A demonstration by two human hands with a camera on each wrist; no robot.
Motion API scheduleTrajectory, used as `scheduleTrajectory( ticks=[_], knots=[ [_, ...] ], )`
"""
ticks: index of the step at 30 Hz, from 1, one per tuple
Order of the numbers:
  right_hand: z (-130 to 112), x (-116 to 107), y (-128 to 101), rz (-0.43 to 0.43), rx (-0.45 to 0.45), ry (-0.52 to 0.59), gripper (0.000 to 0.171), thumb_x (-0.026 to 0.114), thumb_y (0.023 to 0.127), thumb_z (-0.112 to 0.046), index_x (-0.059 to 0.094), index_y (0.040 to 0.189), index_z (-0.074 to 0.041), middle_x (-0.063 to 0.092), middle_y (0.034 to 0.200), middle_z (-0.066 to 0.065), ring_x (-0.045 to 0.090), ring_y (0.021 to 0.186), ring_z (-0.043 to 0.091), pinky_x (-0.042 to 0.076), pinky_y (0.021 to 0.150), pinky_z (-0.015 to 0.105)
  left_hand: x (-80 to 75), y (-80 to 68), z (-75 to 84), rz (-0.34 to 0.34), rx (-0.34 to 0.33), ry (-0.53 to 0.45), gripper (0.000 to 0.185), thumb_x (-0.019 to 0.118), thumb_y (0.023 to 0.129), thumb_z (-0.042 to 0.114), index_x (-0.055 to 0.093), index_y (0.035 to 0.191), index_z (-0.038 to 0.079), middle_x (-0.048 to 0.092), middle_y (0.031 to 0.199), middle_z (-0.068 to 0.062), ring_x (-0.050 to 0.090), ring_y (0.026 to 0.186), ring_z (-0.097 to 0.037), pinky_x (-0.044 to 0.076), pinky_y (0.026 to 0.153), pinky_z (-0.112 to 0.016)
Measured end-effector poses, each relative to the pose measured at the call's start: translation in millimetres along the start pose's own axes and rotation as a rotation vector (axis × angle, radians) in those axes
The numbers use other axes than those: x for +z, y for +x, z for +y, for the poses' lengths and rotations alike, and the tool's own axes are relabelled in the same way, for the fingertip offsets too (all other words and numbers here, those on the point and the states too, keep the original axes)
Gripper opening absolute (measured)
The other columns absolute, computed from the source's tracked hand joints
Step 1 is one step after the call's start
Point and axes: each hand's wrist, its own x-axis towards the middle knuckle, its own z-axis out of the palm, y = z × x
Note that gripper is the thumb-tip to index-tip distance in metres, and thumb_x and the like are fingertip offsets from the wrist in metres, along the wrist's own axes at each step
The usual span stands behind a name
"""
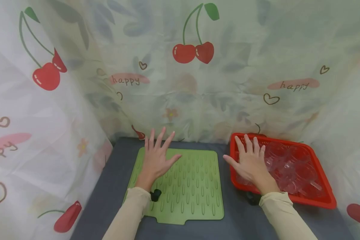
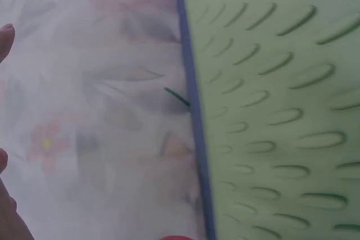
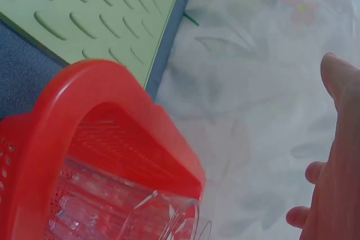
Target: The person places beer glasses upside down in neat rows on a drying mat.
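My left hand is held over the green ridged mat, fingers spread and holding nothing. Over the left side of a red plastic basket is my right hand, also with spread fingers and nothing in its grasp. Several clear cups or glasses lie on their sides in the basket, partly hidden by that hand in the head view. The right wrist view shows a clear rim near the basket wall. Only fingertips of the left hand show in its wrist view.
Both the mat and the basket lie on a dark grey tabletop, the basket to the right. A cherry-print curtain hangs behind the table and along both sides. Small black wrist-worn devices, such as the left one, sit under the wrists.
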Motion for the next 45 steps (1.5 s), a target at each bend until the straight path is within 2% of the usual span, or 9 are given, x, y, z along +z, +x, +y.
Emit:
scheduleTrajectory(
  ticks=[4,8,12,19,28,36,45],
  knots=[
    [6,-2,-4,-0.015,0.022,0.024,0.1,0.046,0.094,-0.075,0.009,0.166,-0.016,0.005,0.169,0.026,-0.003,0.154,0.056,-0.005,0.117,0.079,5.0,-6.6,-5.1,-0.024,-0.021,-0.003,0.086,0.052,0.092,0.074,0.013,0.162,0.046,0.007,0.174,0.002,-0.006,0.161,-0.038,0.01,0.124,-0.07],
    [10,-5,-8,-0.022,0.04,0.048,0.101,0.046,0.094,-0.076,0.009,0.166,-0.016,0.005,0.169,0.027,-0.004,0.153,0.056,-0.006,0.117,0.079,9.6,-12.5,-9.8,-0.054,-0.048,-0.006,0.085,0.051,0.093,0.074,0.013,0.163,0.044,0.007,0.174,0.001,-0.005,0.161,-0.039,0.009,0.125,-0.069],
    [15,-7,-11,-0.016,0.053,0.056,0.102,0.046,0.093,-0.076,0.008,0.166,-0.015,0.006,0.168,0.029,-0.003,0.153,0.057,-0.003,0.116,0.08,12.4,-18.1,-15.3,-0.078,-0.073,-0.026,0.085,0.055,0.093,0.071,0.017,0.163,0.042,0.006,0.174,0.002,-0.005,0.161,-0.04,0.007,0.125,-0.069],
    [24,-4,-17,-0.017,0.067,0.074,0.105,0.051,0.092,-0.074,0.006,0.166,-0.014,0.007,0.167,0.03,0.0,0.151,0.058,0.0,0.117,0.08,21.5,-30.6,-24.0,-0.101,-0.064,-0.009,0.09,0.059,0.09,0.073,0.016,0.163,0.043,0.012,0.174,-0.002,0.004,0.16,-0.044,0.015,0.123,-0.07],
    [36,4,-23,-0.008,0.087,0.158,0.105,0.055,0.092,-0.072,0.007,0.165,-0.013,0.008,0.165,0.031,0.002,0.149,0.059,-0.005,0.116,0.08,28.3,-42.0,-31.3,-0.126,-0.111,-0.051,0.091,0.057,0.09,0.075,0.013,0.163,0.042,0.009,0.174,-0.002,0.001,0.16,-0.042,0.013,0.125,-0.069],
    [41,9,-27,-0.076,0.155,0.215,0.109,0.057,0.09,-0.072,0.002,0.166,-0.015,0.003,0.167,0.029,0.003,0.149,0.057,0.017,0.108,0.084,32.8,-47.9,-39.7,-0.122,-0.135,-0.064,0.093,0.061,0.089,0.072,0.02,0.164,0.036,0.011,0.174,-0.004,0.006,0.158,-0.046,0.015,0.124,-0.069],
    [43,15,-29,-0.1,0.172,0.231,0.109,0.059,0.091,-0.07,0.008,0.165,-0.009,0.006,0.165,0.032,0.006,0.147,0.058,0.02,0.109,0.083,36.4,-52.4,-47.5,-0.106,-0.158,-0.123,0.094,0.069,0.087,0.066,0.026,0.163,0.03,0.017,0.172,-0.008,0.007,0.158,-0.047,0.013,0.124,-0.07]
  ],
)
